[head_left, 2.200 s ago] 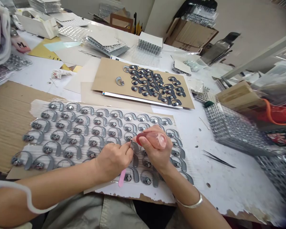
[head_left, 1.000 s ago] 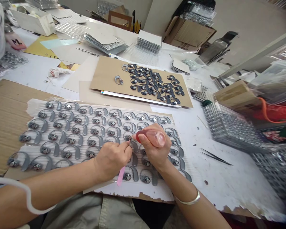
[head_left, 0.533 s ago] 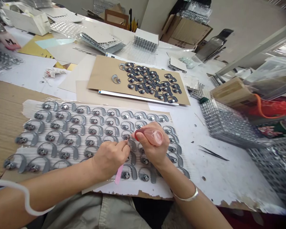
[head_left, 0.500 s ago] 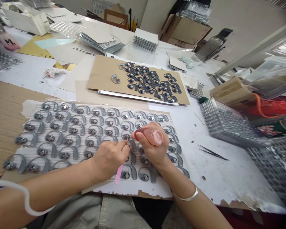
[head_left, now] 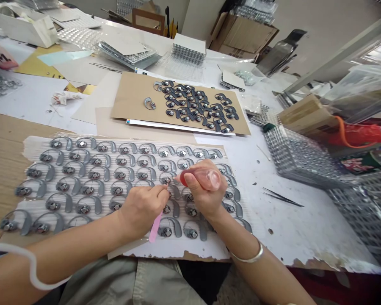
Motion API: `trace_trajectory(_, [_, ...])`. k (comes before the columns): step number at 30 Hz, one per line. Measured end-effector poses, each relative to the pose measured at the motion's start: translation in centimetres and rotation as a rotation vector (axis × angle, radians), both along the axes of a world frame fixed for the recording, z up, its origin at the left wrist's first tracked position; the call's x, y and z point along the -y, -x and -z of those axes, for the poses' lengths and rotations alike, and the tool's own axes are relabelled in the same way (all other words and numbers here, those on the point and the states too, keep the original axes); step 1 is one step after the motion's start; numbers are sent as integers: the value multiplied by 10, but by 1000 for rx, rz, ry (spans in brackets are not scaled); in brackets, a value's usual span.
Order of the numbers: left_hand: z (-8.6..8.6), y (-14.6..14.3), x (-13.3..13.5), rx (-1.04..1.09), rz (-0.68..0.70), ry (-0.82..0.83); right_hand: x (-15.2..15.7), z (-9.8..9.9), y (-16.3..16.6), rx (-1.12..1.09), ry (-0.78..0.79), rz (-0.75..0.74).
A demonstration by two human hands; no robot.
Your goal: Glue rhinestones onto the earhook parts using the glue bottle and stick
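Observation:
My right hand (head_left: 208, 197) is wrapped round a small clear squeeze bottle (head_left: 206, 178) with reddish contents. Its narrow tip points left, down at a grey ear-hook piece (head_left: 167, 180) with a shiny round part. Pinched in my left hand (head_left: 146, 207) is a thin pink stick (head_left: 155, 228). The stick's wide flat end sticks out below the fist, and its thin end meets the same piece close to the bottle's tip. Whether the bottle tip touches the piece I cannot tell. Rows of similar grey ear-hook pieces (head_left: 95, 174) lie around on a white ribbed sheet (head_left: 33, 146); my hands and forearms cover some.
Behind the sheet, a brown cardboard (head_left: 130, 95) carries many dark ear-hook pieces (head_left: 190, 101). Black tweezers (head_left: 282, 197) lie at the right. Stacked clear trays (head_left: 298, 154) and a cardboard box (head_left: 301, 111) stand farther right. A pink bottle (head_left: 1, 55) is at the far left.
The view has shifted slightly, so the table's contents sit a little farther left. Both hands stay at the same piece, still holding the stick and the bottle.

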State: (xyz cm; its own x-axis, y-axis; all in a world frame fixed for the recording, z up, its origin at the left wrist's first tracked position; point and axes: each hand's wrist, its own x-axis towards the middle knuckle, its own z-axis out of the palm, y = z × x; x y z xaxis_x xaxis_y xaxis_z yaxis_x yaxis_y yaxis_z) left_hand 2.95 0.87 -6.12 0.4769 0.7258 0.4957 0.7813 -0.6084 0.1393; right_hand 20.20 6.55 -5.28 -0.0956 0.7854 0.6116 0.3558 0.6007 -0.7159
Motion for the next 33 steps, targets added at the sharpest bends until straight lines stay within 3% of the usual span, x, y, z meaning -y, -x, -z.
trace_trajectory(17, [0,0,0,9,3,-6,-3,4,0,59,-57,-21])
trace_trajectory(26, [0,8,-2,42,-16,190,-1,1,2,86,-105,-43])
trace_trajectory(33, [6,11,-6,157,-7,198,0,1,1,65,-125,-48])
